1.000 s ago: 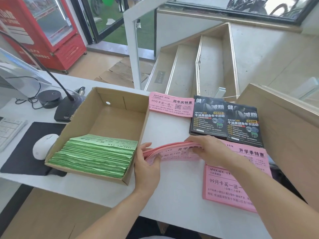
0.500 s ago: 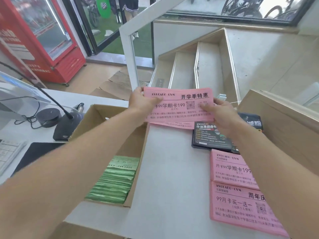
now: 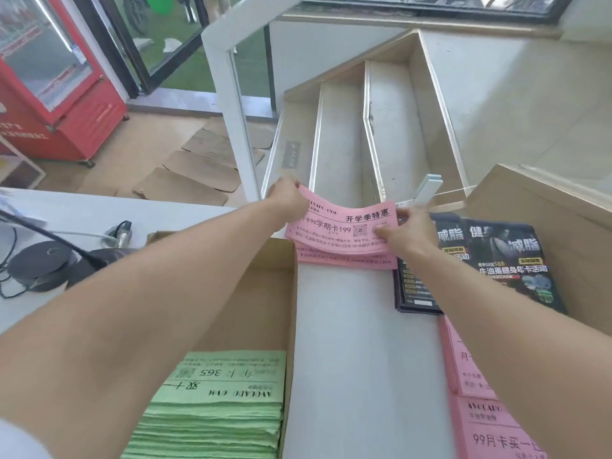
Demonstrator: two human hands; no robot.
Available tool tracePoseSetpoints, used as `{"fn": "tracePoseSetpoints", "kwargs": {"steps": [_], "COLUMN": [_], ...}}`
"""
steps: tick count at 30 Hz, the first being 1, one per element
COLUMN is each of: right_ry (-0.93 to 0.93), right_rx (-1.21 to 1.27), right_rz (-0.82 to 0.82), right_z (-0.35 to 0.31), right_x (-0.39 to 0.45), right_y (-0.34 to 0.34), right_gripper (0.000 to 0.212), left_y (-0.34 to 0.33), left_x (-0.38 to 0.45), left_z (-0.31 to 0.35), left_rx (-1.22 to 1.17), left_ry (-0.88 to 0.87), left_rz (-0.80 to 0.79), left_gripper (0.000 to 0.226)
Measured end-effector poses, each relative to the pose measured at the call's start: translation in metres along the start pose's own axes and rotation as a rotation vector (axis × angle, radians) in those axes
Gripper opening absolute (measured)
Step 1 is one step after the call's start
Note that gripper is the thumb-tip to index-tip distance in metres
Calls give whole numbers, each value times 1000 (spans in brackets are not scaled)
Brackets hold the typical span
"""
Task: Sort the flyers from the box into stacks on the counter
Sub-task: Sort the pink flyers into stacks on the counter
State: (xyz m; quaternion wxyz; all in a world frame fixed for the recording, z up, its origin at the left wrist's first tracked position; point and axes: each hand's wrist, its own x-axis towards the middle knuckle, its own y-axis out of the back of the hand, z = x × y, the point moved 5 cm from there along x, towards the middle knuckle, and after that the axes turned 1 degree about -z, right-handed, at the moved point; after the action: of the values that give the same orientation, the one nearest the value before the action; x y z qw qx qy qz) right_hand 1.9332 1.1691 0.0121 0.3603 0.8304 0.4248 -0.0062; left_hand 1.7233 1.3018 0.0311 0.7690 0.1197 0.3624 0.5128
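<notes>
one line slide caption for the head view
Both hands, left and right, lower a pink flyer bundle onto the far pink stack beside the box.

Gym reception: counter (image 3: 361, 342), gooseneck microphone (image 3: 49, 263), fitness flyers (image 3: 503, 260), drinks fridge (image 3: 49, 77).

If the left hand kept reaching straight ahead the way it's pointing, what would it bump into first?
Probably the white railing post. The left hand, gripping the pink flyer bundle at the counter's far edge, points forward and slightly left toward it. Depth is hard to judge; it might pass beside the post, out over the stairs.
</notes>
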Motion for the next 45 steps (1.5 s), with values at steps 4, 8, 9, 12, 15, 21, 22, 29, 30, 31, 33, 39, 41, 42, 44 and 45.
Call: {"fn": "tracePoseSetpoints", "kwargs": {"steps": [4, 8, 9, 12, 15, 21, 22, 29, 30, 31, 33, 39, 41, 42, 44, 45], "right_ry": [51, 93, 102, 156, 363, 464, 467, 494, 484, 472, 444, 564, 633, 675, 769, 818], "right_rx": [-75, -275, -360, -565, -806, -1077, -1082, -1091, -1081, -1071, -1055, -664, -396, -295, -169, -127], "right_rz": [9, 61, 87, 115, -62, -422, -439, -431, -436, -446, -472, -224, -147, -131, -149, -181], "right_z": [0, 6, 6, 1, -15, -14, -14, -13, -12, -11, -11, -44, -48, -50, -57, -63], "right_x": [-2, -3, -3, -5, -6, 12, 14, 13, 13, 13, 10, -43, -75, -93, -131, -151], "right_y": [-10, -13, -11, -9, -24, -55, -56, -59, -59, -58, -57, -35, -29, -28, -32, -37], "right_gripper": [49, 43, 44, 70, 113, 147, 145, 134, 136, 140, 151, 100, 64, 49, 30, 25], "left_y": [2, 4, 5, 6, 2, -7, -8, -8, -8, -7, -3, 40, 62, 73, 91, 99], "left_x": [10, 10, 9, 5, 0, -3, -5, -4, -4, -5, -7, -79, -124, -145, -183, -200], "left_z": [-11, -21, -22, -22, -21, -12, -10, -13, -14, -13, -11, 2, -7, -17, -46, -62], "left_rx": [59, 141, 152, 190, 191, 317, 335, 317, 305, 309, 351, 321, 284, 291, 338, 360], "left_ry": [28, 77, 85, 96, 105, 67, 62, 80, 81, 73, 15, -351, -395, -395, -368, -352], "left_rz": [3, -68, -82, -113, -168, -188, -181, -174, -163, -143, -58, 159, 151, 136, 115, 112], "left_gripper": [28, 25, 22, 28, 23, 24, 24, 64, 69, 71, 70, 63, 52, 49, 44, 43]}}
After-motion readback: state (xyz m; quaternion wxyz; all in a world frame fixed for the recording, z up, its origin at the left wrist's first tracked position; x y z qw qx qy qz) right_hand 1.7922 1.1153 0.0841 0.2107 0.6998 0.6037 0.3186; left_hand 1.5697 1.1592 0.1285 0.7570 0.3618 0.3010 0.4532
